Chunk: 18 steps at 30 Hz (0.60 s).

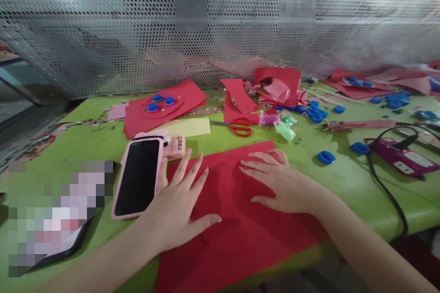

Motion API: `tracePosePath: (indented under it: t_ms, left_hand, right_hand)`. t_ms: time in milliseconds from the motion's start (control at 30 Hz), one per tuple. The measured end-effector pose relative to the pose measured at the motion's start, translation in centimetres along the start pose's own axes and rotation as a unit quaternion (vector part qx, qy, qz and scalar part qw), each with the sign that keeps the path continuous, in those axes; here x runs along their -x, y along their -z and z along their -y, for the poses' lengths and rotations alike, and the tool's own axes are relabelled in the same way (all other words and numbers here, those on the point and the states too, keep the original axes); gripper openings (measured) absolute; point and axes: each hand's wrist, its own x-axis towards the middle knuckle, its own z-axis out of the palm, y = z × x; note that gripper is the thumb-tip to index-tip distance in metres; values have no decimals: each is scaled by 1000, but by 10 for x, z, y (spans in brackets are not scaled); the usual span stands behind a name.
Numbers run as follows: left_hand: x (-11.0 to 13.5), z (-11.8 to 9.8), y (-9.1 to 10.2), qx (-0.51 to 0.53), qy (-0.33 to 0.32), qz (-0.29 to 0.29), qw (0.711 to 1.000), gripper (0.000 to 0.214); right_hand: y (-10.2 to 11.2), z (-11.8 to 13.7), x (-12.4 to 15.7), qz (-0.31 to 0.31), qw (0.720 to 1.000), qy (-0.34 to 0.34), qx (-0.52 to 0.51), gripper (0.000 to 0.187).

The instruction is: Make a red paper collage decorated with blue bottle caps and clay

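Note:
A large red sheet of paper (233, 247) lies on the green table, its lower part reaching the near edge. My left hand (182, 206) rests flat on its left side, fingers spread and thumb pointing right. On the right side my right hand (275, 178) lies flat too, fingers apart and pointing left. Neither hand holds anything. Just left of my left hand is a phone in a pink case (139, 178), close to its fingers. Behind the sheet lie red-handled scissors (240, 127) and a pale yellow paper strip (187, 127).
Red sheets with blue clay pieces (165, 105), red paper scraps (240, 96) and blue clay lumps (316, 112) lie toward the perforated metal panel (227, 46). A purple power strip (404, 155) with a black cord sits right. A blurred-out tablet-like device (74, 242) is at left.

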Motion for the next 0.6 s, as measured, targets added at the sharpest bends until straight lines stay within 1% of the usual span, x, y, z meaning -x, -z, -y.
tracePosePath:
  t_ms: [100,233,300,333,400,467,533,600]
  left_hand:
    - [-5,-1,4,24,-9,5,1000,88]
    - [-16,-3,7,82,-48,62,994,89]
    - [-20,-5,7,100,-48,86,990,89]
    - [-21,-5,6,103,-48,89,989,88]
    - [-20,-5,5,101,-47,76,991,86]
    - [-17,-4,4,90,-40,51,994,85]
    - [-12,0,1,73,-34,21,997,84]
    - [-7,6,-1,44,-38,-24,998,83]
  right_hand:
    - [0,1,-2,-8,1000,2,-6,56]
    - [2,1,-2,-27,1000,12,-9,51]
    - [8,-3,-6,-37,999,1,-9,45]
    - [11,-7,-11,-44,999,-12,-5,41]
    - [19,-18,-28,-59,997,-51,11,34]
    - [25,-33,-55,-64,994,-85,28,32]
    - [26,-48,-87,-50,992,-111,39,31]
    - [23,-59,-116,-27,988,-144,49,28]
